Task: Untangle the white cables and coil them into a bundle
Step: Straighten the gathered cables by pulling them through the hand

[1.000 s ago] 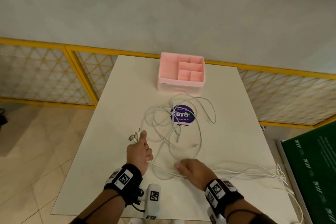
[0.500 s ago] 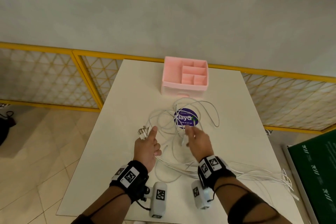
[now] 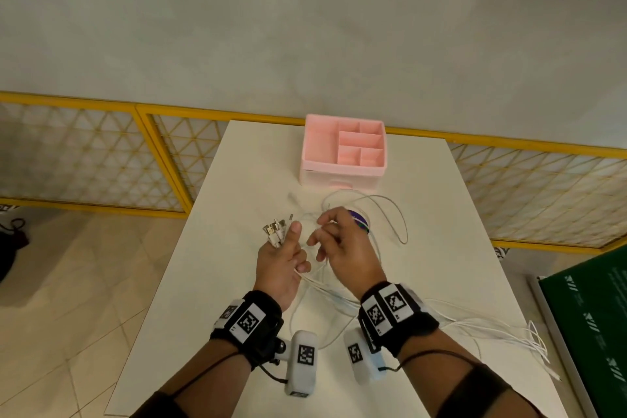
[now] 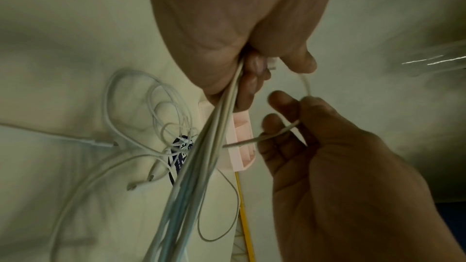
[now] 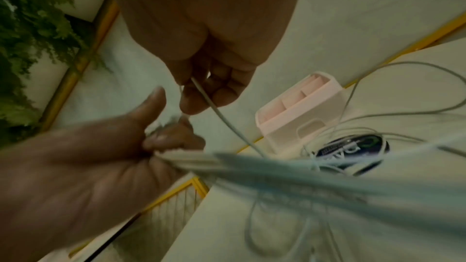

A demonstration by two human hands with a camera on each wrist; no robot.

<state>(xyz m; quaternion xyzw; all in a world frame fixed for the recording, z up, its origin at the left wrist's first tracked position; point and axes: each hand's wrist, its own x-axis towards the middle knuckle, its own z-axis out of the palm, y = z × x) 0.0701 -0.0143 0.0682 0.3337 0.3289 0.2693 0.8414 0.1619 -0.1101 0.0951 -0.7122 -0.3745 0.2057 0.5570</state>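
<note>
Several white cables (image 3: 390, 214) lie tangled on the white table (image 3: 237, 282) around a purple round sticker (image 3: 361, 219). My left hand (image 3: 281, 254) grips a bunch of cable ends, with the plugs (image 3: 274, 231) sticking out above the thumb; the bunched cords (image 4: 201, 166) trail back toward me. Just to its right my right hand (image 3: 334, 241) is raised over the sticker and pinches a single cable (image 5: 214, 105) between thumb and fingers. More cable strands (image 3: 492, 329) run off toward the table's right near edge.
A pink compartment organizer (image 3: 342, 153) stands at the far middle of the table. A yellow-framed mesh fence (image 3: 84, 159) runs behind and beside the table. A green box (image 3: 593, 332) sits low on the right. Tiled floor lies to the left.
My right hand moved from the near table edge up to the tangle and lifted one cable toward the left hand. The left hand rose a little with its bunch of plugs.
</note>
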